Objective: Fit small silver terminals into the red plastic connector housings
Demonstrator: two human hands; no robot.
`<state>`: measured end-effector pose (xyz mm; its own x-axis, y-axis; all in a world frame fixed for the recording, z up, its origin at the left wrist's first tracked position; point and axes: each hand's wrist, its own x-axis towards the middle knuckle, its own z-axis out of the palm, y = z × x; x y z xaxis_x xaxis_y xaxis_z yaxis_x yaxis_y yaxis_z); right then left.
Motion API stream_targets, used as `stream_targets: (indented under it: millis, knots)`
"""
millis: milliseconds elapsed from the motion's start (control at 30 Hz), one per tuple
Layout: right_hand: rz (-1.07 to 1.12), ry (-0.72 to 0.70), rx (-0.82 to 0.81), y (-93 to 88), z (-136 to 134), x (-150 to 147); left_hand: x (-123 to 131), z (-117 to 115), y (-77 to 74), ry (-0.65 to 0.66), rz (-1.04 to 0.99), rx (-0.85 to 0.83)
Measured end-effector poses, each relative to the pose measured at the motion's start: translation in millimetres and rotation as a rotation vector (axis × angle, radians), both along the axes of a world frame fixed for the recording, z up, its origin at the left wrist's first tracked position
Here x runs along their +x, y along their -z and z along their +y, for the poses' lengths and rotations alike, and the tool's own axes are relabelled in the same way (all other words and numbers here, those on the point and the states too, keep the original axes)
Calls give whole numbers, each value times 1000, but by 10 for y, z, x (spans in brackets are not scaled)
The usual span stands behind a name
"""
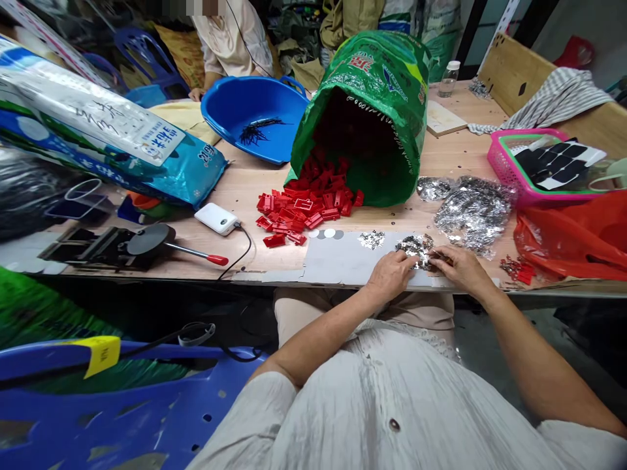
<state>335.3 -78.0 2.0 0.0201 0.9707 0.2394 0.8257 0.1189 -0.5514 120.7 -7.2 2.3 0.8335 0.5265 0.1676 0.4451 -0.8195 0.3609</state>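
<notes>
My left hand [390, 274] and my right hand [458, 266] rest at the table's near edge, both at a small heap of shiny metal pieces [415, 247]. The fingertips of each hand are curled and pinched into the heap; what they pinch is too small to name. A second little heap of metal pieces [371, 239] lies just left of it. Red plastic clips [304, 207] spill from a green sack [372, 98] lying on its side behind.
Clear bags of metal pieces [473, 209] lie at the right, with a pink basket [504, 166] and an orange bag [573, 238]. A blue basin [255, 114], a white power bank [216, 219], a black hand press [122, 245] and another seated person [230, 39] are left and behind.
</notes>
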Motion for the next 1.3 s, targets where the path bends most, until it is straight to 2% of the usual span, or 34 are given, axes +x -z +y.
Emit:
stream_targets:
  millis: [200,400,533,733,1000,1300]
  knots:
    - [-52,-59,-41,95,-25,-63,-2,45,60,-5,15,96]
    - [-45,-91,-63,38,39,-168,-60,78,59,-40,-6,84]
    - [-57,-86,-66,28,59,-173,36,80,58,-26,-19,90]
    - [-78,-52,-77,85,33,-27,113,82,75,-37,-10,112]
    - [-84,-18,-44,65,32,-40,100,65,73,-40,-16,98]
    - [-58,25,-44,36,63,-75,-38,57,85,-90,-28,78]
